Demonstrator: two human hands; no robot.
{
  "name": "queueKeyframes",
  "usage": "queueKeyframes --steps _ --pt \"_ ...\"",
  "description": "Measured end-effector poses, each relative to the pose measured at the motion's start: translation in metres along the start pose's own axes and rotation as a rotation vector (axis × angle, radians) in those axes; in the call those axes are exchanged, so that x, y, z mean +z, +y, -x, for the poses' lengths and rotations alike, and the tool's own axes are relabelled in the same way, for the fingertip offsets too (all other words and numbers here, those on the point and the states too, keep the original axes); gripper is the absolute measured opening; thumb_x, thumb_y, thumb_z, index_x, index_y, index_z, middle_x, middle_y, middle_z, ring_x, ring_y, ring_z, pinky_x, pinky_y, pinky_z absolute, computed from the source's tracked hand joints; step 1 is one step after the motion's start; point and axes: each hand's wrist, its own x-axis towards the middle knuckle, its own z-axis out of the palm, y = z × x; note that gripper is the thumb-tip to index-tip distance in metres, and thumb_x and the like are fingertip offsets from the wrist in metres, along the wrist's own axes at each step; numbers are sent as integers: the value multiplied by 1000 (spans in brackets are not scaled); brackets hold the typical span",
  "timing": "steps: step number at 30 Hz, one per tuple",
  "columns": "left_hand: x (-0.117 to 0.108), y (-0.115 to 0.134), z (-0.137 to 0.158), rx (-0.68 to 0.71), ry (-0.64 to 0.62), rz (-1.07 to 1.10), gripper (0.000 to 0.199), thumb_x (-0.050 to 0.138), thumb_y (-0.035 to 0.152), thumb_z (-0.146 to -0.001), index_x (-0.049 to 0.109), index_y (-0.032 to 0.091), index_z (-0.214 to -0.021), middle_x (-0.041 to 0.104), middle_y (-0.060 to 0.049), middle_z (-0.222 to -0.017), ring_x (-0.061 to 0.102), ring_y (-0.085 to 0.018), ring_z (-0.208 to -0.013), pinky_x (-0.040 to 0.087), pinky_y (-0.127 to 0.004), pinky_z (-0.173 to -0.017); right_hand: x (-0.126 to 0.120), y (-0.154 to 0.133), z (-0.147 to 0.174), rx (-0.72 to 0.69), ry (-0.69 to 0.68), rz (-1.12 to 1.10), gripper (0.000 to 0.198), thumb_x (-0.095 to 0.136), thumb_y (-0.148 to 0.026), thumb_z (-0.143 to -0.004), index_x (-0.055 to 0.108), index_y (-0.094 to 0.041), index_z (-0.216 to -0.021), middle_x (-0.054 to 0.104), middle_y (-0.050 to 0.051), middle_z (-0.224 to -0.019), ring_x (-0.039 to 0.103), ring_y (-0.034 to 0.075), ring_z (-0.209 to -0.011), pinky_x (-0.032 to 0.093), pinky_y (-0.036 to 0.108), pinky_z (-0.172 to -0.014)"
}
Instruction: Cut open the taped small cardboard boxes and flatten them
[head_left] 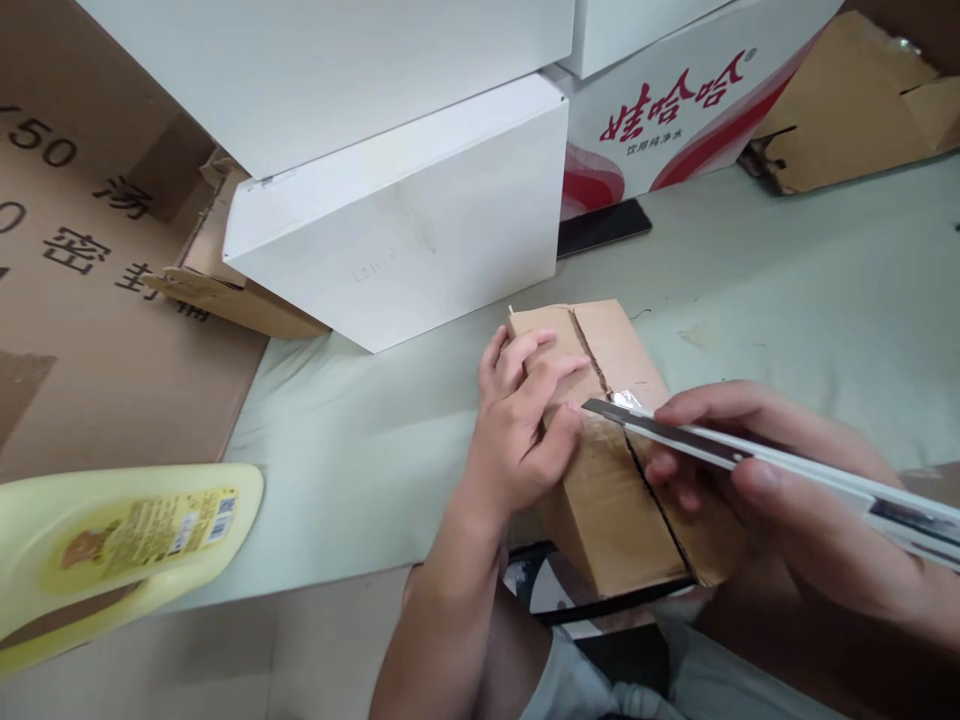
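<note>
A small brown cardboard box point(615, 505) sits at the near edge of the table, with a dark seam running along its top. A bit of clear tape point(625, 399) lies across the seam. My left hand point(521, 415) holds the left side of the box, its fingers bent over the top and the thumb near the seam. In my right hand point(787, 450) is a utility knife point(814, 483), its blade out and pointing left. The blade tip lies close to my left thumb, over the box top; whether it touches the cardboard I cannot tell.
White boxes point(420, 230) stand along the back, beside a red-and-white printed carton point(660, 120). A black phone point(604, 228) lies before them. At left are a large brown carton point(67, 300) and a yellow bottle point(135, 540). An open cardboard box point(847, 110) is at back right.
</note>
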Motion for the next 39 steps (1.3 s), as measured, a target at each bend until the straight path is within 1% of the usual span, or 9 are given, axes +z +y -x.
queueKeyframes --steps 3,8,10,15,25,29,35,37,39 --pt "0 0 0 -6 6 2 31 47 37 -103 64 25 -125 61 -10 -142 49 -26 -146 19 -52 -135 -1 1 -1 -15 -22 58 25 60 -46 -102 70 -29 -118 72 1 -83 64 12 -62 54 22 -55" --pt "0 1 1 -16 2 -4 30 47 39 -103 64 26 -125 60 -9 -144 49 -28 -146 21 -55 -134 6 -4 -1 64 86 102 34 65 -57 -96 71 -25 -107 68 1 -76 58 13 -59 48 25 -54" --pt "0 0 1 -12 7 0 30 47 39 -103 63 26 -125 60 -10 -144 49 -28 -146 21 -56 -134 9 -6 0 71 98 113 33 66 -57 -96 71 -26 -105 67 1 -75 56 13 -59 47 26 -55" --pt "0 0 0 -18 4 -3 31 47 38 -101 64 27 -124 61 -9 -143 49 -29 -146 21 -57 -134 10 -7 -1 67 81 136 29 64 -53 -98 70 -26 -107 68 2 -77 59 16 -62 45 27 -53" --pt "2 -2 1 -13 30 8 31 46 39 -101 64 26 -123 62 -9 -142 50 -27 -144 22 -55 -134 -1 -5 -3 -44 -22 243 18 63 -42 -99 68 -31 -112 70 0 -83 66 14 -69 53 22 -60" --pt "4 -2 2 -7 61 21 31 46 39 -101 65 26 -122 62 -10 -141 51 -27 -143 23 -54 -134 -1 -5 -3 -45 -20 269 18 61 -41 -99 67 -29 -112 70 1 -80 67 17 -68 54 26 -58" --pt "8 -3 4 -27 97 37 32 43 42 -102 65 26 -120 65 -9 -138 53 -26 -142 22 -54 -134 1 -6 -1 -29 -87 290 15 62 -40 -97 68 -31 -108 71 2 -75 66 21 -60 50 31 -51" --pt "9 -3 5 -37 102 41 33 42 41 -102 66 27 -120 65 -8 -138 53 -26 -141 22 -54 -134 4 -5 1 -33 -73 273 16 63 -40 -97 69 -32 -108 72 3 -75 66 21 -60 48 33 -50" --pt "9 -3 6 -55 101 36 33 41 42 -102 66 28 -120 65 -8 -138 52 -27 -142 23 -55 -134 8 -3 3 -30 -20 247 18 62 -45 -97 71 -32 -106 71 4 -73 64 23 -58 46 35 -48"
